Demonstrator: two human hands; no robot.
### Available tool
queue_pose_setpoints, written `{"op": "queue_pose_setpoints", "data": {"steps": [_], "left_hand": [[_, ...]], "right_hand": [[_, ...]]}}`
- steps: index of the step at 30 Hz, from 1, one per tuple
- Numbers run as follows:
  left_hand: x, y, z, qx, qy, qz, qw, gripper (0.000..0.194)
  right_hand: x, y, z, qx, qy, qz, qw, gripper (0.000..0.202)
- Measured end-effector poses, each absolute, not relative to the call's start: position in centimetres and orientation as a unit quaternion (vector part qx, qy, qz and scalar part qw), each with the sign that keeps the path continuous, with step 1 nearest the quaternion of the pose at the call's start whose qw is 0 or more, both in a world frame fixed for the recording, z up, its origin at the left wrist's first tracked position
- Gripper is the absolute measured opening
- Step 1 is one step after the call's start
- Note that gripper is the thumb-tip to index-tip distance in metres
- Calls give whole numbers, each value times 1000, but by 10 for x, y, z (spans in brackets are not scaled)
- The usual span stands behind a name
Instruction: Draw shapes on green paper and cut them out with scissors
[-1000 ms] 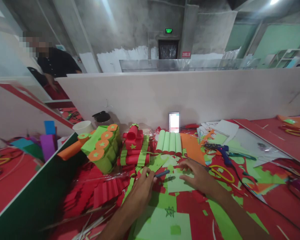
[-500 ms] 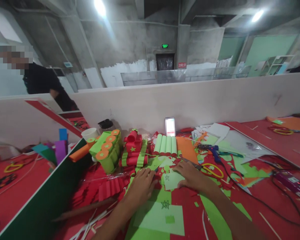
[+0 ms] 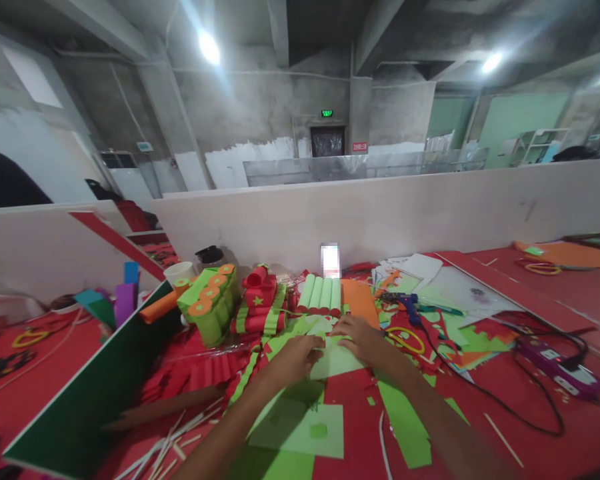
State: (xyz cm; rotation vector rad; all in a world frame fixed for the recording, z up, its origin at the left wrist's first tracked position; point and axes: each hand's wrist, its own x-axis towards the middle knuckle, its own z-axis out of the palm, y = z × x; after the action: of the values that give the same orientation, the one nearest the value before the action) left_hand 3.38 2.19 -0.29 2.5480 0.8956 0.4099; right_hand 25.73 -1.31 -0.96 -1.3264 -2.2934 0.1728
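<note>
A pale green piece of paper (image 3: pixel 337 362) lies slightly tilted between my two hands, over green scraps on the red table. My left hand (image 3: pixel 300 358) has its fingers bent at the paper's left edge, closed on it. My right hand (image 3: pixel 363 339) grips the upper right edge, fingers pointing left and thumb below them. Nearer to me is a larger pale green sheet (image 3: pixel 280 427) with a small green square (image 3: pixel 319 431) on it; my left arm's shadow crosses the sheet. Just beyond my hands, light green paper rolls (image 3: pixel 320 295) stand in a row with red ends.
Red rolls with green bands (image 3: pixel 260 307) and green rolls with orange tops (image 3: pixel 213 303) stand at left, beside a dark green board (image 3: pixel 95 380). To the right are yellow-handled scissors (image 3: pixel 405 340), a blue glue gun (image 3: pixel 406 307) with a trailing cord, and a purple power strip (image 3: pixel 560 370).
Both hands have drawn closer together on the paper, and its drawn star no longer shows. My view has tilted up and shifted right. The person at left is now mostly out of view.
</note>
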Motion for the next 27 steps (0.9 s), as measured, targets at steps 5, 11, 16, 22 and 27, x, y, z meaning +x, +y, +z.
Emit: {"op": "queue_pose_setpoints", "data": {"steps": [5, 11, 16, 22, 27], "left_hand": [[21, 38, -16, 800, 377, 273, 379, 13], [30, 40, -17, 584, 386, 405, 588, 30], [47, 26, -17, 529, 361, 417, 645, 45], [53, 20, -26, 553, 374, 423, 613, 37], [47, 25, -35, 578, 359, 437, 588, 41]], "right_hand": [[292, -17, 8, -643, -703, -26, 304, 18], [336, -32, -2, -720, -684, 100, 59, 36], [340, -36, -8, -716, -687, 120, 0, 41], [346, -36, -8, -698, -709, 104, -5, 40], [351, -36, -2, -722, -686, 72, 54, 22]]}}
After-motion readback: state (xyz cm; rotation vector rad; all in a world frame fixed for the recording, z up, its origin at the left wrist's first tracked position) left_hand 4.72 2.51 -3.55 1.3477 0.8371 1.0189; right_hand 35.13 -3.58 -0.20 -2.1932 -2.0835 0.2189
